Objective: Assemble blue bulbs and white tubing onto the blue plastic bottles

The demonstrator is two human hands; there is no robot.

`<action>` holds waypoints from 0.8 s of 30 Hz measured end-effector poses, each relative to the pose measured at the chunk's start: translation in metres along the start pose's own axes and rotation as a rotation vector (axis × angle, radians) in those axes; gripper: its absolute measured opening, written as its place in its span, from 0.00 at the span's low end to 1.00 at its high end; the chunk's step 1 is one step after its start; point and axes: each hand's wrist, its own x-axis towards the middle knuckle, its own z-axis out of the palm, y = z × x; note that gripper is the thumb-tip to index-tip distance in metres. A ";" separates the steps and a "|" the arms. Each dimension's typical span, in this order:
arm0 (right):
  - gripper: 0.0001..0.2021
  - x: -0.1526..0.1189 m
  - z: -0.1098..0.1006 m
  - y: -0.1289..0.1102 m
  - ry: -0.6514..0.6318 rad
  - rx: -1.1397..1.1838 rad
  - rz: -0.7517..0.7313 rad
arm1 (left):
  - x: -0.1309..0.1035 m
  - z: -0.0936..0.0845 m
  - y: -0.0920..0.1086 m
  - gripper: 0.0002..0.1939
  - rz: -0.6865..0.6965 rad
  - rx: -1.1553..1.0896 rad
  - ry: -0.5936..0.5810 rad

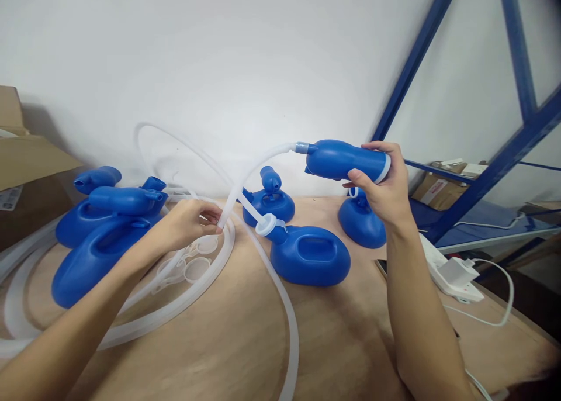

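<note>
My right hand is wrapped round a blue funnel-shaped piece and holds it up at the right, its narrow end to the left. A translucent tube is joined to that narrow end and arches down to my left hand, whose fingers are pinched on it. Below, a blue bottle with a handle lies on the wooden table. A white cap with a tube in it sits on the bottle's neck.
More blue bottles with blue pieces on top stand at the left, beside coiled tubing and clear rings. A cardboard box is far left. At the right are another blue bottle, a power strip and a blue rack.
</note>
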 end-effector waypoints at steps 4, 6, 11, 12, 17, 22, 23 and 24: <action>0.27 0.001 0.000 -0.003 -0.010 0.024 0.029 | -0.001 -0.004 -0.005 0.28 0.020 -0.040 0.092; 0.26 0.002 -0.005 -0.004 -0.040 0.036 0.049 | -0.001 -0.008 -0.010 0.36 0.014 -0.103 0.132; 0.28 0.002 -0.034 0.007 -0.116 0.073 0.079 | 0.005 -0.015 -0.032 0.30 -0.022 -0.450 0.059; 0.28 0.001 -0.040 0.010 -0.138 0.089 0.088 | 0.006 -0.015 -0.035 0.28 -0.026 -0.507 0.068; 0.28 -0.002 -0.058 0.015 -0.225 0.060 0.167 | 0.002 -0.014 -0.029 0.25 0.010 -0.584 0.082; 0.27 -0.002 -0.043 0.008 -0.347 -0.012 0.125 | -0.006 -0.005 0.002 0.21 0.071 -0.582 0.186; 0.27 -0.003 -0.038 0.005 -0.363 -0.023 0.104 | -0.008 -0.004 0.009 0.21 0.094 -0.584 0.219; 0.28 -0.003 -0.033 0.002 -0.371 -0.025 0.079 | -0.011 -0.002 0.015 0.20 0.119 -0.585 0.245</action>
